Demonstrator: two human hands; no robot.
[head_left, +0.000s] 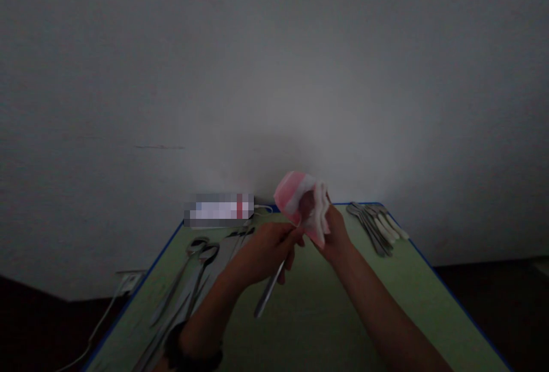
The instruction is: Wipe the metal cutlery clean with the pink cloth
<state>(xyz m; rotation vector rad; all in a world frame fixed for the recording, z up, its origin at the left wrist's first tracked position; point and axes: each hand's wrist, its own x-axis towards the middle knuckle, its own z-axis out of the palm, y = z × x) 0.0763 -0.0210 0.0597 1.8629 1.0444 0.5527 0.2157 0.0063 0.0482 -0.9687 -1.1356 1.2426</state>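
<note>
My left hand (266, 251) is closed around the metal handle of a piece of cutlery (268, 296), which slants down toward me. The cutlery's far end is hidden at the cloth, so its kind does not show. My right hand (337, 236) grips a pink and white cloth (294, 190), bunched and folded over its fingers. Cloth and left fingertips meet above the middle of the table.
On the green table (317, 315) with a blue edge, spoons (208, 253) and other long utensils lie at left. A pile of cutlery (373, 228), some white-handled, lies at right. A blurred device (221, 210) with a cable stands at the back against the wall (274, 75).
</note>
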